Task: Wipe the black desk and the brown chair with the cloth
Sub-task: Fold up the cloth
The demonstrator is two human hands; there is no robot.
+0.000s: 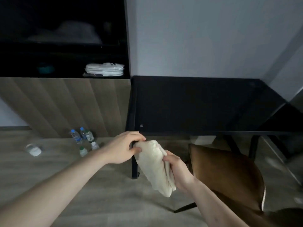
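I hold a cream-white cloth (pixel 155 166) in the air in front of the desk's near left corner. My left hand (pixel 126 148) pinches its top end with fingers and thumb. My right hand (pixel 178 172) grips the folded lower part from the right side. The black desk (pixel 205 104) stands against the grey wall, its top dark and glossy. The brown chair (pixel 229 177) sits at the lower right, partly under the desk, just right of my right hand.
Several small water bottles (pixel 85 138) stand on the wooden floor left of the desk, and one lies on its side (pixel 33 149). A wood-fronted cabinet (pixel 65 104) with dark shelves holds folded white items (pixel 105 69). Desk leg (pixel 134 163) lies behind the cloth.
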